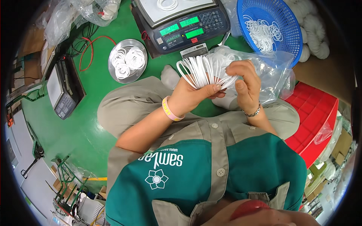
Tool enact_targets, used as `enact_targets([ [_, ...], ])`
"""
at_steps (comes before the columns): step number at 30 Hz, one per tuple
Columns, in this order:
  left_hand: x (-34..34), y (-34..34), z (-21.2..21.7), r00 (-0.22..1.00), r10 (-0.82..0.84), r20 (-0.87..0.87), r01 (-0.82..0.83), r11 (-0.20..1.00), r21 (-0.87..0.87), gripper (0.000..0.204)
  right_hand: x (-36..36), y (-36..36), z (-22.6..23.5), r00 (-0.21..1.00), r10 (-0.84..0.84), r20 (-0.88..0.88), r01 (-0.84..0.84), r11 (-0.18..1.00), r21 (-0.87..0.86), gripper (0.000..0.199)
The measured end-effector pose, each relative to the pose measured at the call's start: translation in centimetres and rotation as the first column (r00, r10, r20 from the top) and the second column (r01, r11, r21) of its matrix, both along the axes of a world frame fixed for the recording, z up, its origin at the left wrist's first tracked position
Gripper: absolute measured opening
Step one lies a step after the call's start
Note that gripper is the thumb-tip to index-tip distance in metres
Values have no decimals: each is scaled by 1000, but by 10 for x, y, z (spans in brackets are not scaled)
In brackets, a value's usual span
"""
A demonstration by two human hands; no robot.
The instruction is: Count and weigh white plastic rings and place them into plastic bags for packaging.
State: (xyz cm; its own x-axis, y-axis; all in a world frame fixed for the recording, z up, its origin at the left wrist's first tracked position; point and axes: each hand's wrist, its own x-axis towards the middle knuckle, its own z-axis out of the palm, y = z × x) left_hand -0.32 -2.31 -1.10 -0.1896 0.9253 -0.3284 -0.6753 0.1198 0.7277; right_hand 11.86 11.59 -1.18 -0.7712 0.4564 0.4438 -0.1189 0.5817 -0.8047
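Note:
A fanned bundle of thin white rings (200,69) is held in front of my lap. My left hand (187,98) is closed round its lower side, with the thumb pressed across the loops. At the bundle's right end, my right hand (247,81) has curled fingers, and its thumb and forefinger close on the outermost loops. A round metal plate (132,74) on the green floor, ahead and to the left, holds several coiled piles of white rings (134,57). Beyond my hands stands a digital scale (184,37) with green-lit displays and a white ring (167,4) on its platform.
A blue basket (300,39) with loose white rings (264,33) stands at the far right. Clear plastic bags (277,77) lie below it, near a red crate (315,116). A calculator (194,50) sits before the scale. Leftward are another scale (65,103) and a red cable (91,49).

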Motion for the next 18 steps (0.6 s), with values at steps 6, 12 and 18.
enact_targets([
  [6, 0, 0, 0, 1000, -24, 10, 24, 1000, -2, 26, 2, -1, 3, 990, 50, 133, -52, 999, 13, 45],
  [12, -1, -1, 2, 998, -39, 43, 40, 999, -21, 26, 0, -4, 2, 1000, -7, 0, 7, 998, -63, 44],
  [18, -1, -1, 2, 996, -82, 33, 82, 997, 2, 26, 0, 0, 3, 997, 38, 63, -37, 999, -11, 44],
])
